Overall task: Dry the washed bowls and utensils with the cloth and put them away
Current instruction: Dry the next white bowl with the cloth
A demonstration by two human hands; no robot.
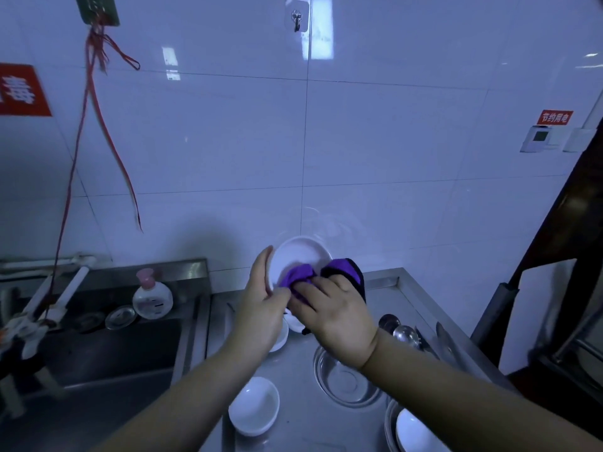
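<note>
We hold the white bowl (298,256) tilted above the bench (381,282), near the wall. Left hand (261,308) grips its rim; right hand (336,318) fingers press the purple cloth (300,275) inside.

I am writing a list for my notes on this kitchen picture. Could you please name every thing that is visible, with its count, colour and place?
white round bowl held up: 1, white, in front of the wall, tilted
purple cloth with black edge: 1, purple and black, pressed into the held bowl
white bowls on the steel counter: at least 3, white, near and right edge
shiny steel bowl: 1, silver, counter, under the right wrist
metal ladles: about 2, silver, counter right
clear soap bottle with pink pump: 1, sink rim
dark steel sink: 1, left
red cords: several, hanging on the left wall
wall hook: 1, top
red signs: 2, wall
left hand: 1, grips the bowl rim
right hand: 1, holds the cloth
</note>
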